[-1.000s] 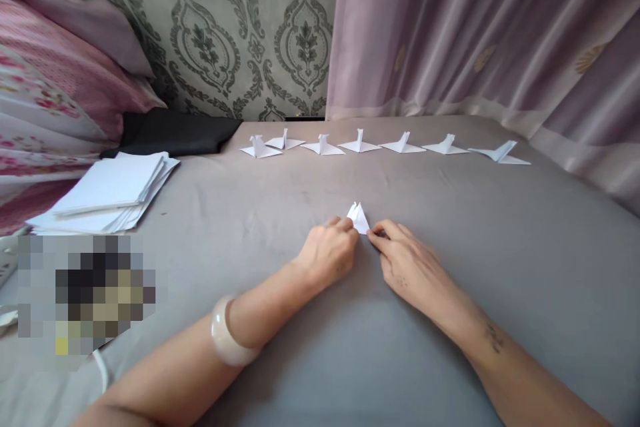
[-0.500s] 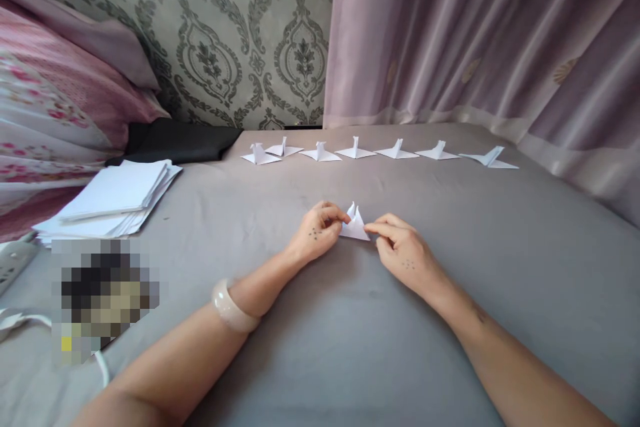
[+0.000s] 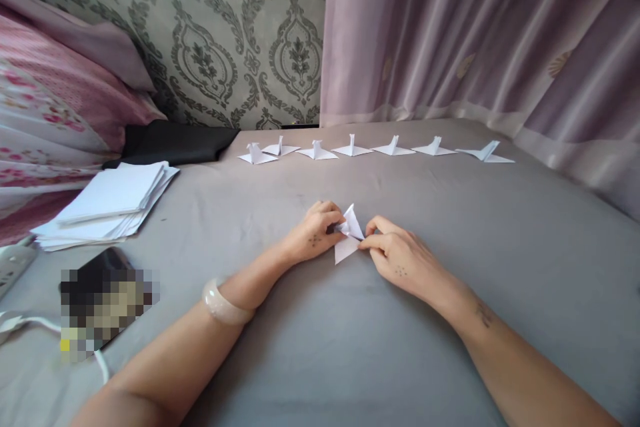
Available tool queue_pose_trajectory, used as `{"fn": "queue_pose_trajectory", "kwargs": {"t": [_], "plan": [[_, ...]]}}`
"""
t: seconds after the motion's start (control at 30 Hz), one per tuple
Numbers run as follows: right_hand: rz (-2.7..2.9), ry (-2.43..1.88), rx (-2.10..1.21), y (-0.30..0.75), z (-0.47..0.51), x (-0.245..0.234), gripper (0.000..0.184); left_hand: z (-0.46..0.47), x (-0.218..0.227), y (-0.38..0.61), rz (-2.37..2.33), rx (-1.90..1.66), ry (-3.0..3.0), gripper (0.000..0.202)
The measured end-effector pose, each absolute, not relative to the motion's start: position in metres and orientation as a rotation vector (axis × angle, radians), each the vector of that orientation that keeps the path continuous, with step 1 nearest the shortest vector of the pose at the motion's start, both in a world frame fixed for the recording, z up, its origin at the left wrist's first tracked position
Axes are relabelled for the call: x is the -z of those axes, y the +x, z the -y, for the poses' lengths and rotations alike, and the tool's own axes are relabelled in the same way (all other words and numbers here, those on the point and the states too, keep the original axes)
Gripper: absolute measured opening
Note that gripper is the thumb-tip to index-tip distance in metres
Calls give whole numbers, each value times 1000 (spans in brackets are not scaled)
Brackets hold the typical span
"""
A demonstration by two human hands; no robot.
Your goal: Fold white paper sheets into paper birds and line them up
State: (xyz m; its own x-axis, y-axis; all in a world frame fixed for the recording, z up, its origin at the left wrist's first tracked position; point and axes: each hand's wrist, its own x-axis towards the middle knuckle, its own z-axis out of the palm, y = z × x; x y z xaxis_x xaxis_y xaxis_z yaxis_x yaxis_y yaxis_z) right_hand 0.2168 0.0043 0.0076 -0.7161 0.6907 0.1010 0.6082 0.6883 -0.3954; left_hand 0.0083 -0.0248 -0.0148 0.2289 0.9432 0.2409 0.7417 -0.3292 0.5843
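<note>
A small white origami crane point(image 3: 349, 250) is between my hands, low over the grey sheet, with one triangular flap pointing toward me and another upward. My left hand point(image 3: 319, 232) pinches its left side between thumb and fingers. On the right edge, the thumb and index finger of my right hand point(image 3: 395, 247) close on the paper near a fold. My fingers cover parts of the crane. Farther back, several finished-looking paper cranes point(image 3: 352, 147) stand in a row with their wings spread.
To the left lies a stack of white paper point(image 3: 113, 193), with a folded black cloth point(image 3: 175, 141) behind it. Nearer me are a partly blurred phone point(image 3: 100, 273), a white cable point(image 3: 43, 322) and a power strip point(image 3: 15, 260). Curtains point(image 3: 425, 33) hang at the back right.
The crane has been turned, so one flap now points down toward me. My right hand has shifted slightly left and lower with it. The view has moved a little.
</note>
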Motion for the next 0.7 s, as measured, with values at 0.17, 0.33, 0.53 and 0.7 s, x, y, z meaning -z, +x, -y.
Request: {"fn": "queue_pose_trajectory", "kwargs": {"t": [0.17, 0.33, 0.53, 0.7], "plan": [[2301, -1189, -493, 212, -11, -5, 24, 21, 24, 8, -1823, -842, 2296, 10], [2203, -1021, -664, 203, -19, 14, 25, 21, 25, 10, -1826, -719, 2419, 18], [2385, -1018, -634, 195, -24, 25, 24, 19, 20, 12, -1680, -751, 2214, 16], [2460, -1091, -536, 196, -23, 22, 29, 24, 21, 11, -1711, -825, 1946, 47]]}}
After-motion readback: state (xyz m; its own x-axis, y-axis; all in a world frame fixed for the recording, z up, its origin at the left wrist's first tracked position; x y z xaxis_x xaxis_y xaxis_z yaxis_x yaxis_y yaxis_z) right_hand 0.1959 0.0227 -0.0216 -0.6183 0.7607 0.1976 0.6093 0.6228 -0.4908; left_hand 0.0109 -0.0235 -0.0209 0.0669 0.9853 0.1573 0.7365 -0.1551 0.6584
